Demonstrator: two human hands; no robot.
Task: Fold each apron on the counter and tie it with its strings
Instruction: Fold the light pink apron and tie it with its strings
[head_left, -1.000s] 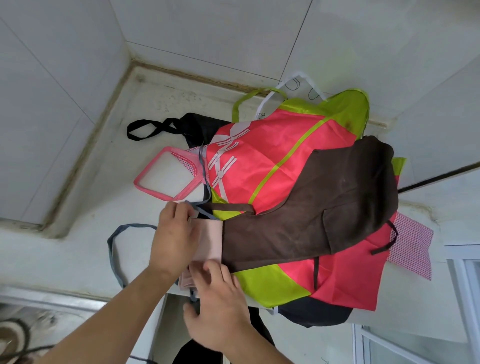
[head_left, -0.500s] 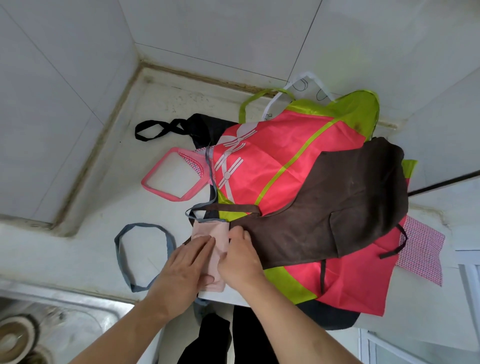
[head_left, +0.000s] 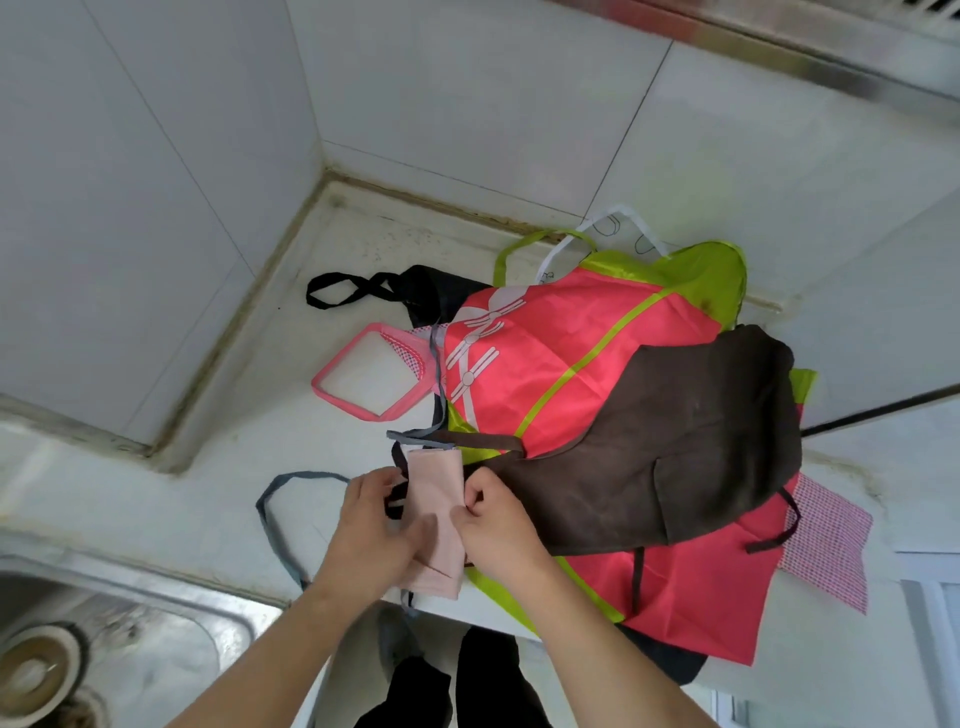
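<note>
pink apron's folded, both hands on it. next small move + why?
Probably draw the dark string across the folded pink apron toward the right hand. The left hand seems to pinch that string at the bundle's left edge, the right hand pinches the right edge, and no knot is visible.

Two bare forearms without sleeves, left grip (head_left: 371, 525), right grip (head_left: 498, 525), dark trousers (head_left: 415, 691) below.

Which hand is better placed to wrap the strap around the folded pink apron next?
Probably the left hand: it grips the dark strap at the folded pink apron. The right hand pinches the opposite edge, steadying it.
</note>
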